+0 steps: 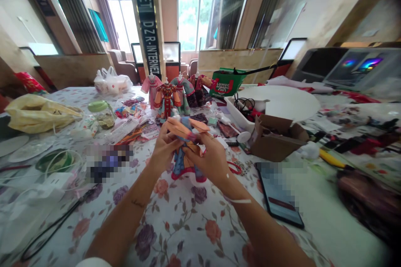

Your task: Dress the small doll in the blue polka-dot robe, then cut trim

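At the middle of the head view, a small doll dress (183, 167) in blue and orange with a red hem is held above the table. My left hand (163, 147) pinches its upper part from the left, with the fingers bent inward. From the other side, my right hand (213, 155) grips the dress near the waist, its thumb and fingers closed on the cloth. Orange sleeves stick out over both hands, and the fingertips are partly hidden in the fabric. Just behind stand several dressed stands, among them a pink robe (152, 87) and a red-and-orange outfit (168, 99).
A phone (280, 194) lies right of my right forearm, with a cardboard box (275, 142) beyond it. Behind the box are a white tray (249, 124) and green bag (228, 80). Leftward are a lidded jar (105, 119), yellow bag (37, 112) and white cables (46, 167).
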Available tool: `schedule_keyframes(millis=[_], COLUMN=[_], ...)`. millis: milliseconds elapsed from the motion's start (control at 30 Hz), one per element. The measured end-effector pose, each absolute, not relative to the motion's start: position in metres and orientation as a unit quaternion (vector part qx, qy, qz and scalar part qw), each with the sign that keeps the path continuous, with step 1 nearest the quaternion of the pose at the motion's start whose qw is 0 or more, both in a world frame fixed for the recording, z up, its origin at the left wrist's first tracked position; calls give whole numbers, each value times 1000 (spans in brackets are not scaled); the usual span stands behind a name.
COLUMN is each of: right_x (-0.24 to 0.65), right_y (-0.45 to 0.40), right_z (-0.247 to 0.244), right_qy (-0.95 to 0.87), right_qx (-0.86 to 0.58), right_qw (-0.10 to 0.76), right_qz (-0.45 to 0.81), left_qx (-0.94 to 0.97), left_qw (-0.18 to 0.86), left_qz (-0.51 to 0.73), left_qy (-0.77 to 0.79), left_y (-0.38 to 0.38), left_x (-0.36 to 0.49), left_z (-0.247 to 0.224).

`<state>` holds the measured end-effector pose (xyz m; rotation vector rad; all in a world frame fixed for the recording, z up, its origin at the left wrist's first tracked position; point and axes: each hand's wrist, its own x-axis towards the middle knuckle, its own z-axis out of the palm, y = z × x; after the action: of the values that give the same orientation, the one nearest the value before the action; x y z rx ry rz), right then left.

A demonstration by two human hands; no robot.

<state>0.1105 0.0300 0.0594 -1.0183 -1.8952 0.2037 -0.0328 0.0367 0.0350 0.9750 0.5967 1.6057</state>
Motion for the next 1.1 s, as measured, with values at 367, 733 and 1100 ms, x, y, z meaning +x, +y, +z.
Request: schedule_keyframes(millis=[367, 733, 1100], right_x=[107, 110, 114], right_y=[44, 48, 41], right_z=[70, 32, 17], right_qy=[-765, -602, -615], right_qx=[-432, -269, -292], right_qw=[422, 547, 564], right_qz=[222, 516, 467], left_qx=[315, 395, 409], left_qw=[591, 478, 478], left_qz=[695, 677, 667], left_qy=[261, 396, 399], left_y=[36, 29, 31], left_x=[-26, -20, -18], left_z=[32, 49, 33])
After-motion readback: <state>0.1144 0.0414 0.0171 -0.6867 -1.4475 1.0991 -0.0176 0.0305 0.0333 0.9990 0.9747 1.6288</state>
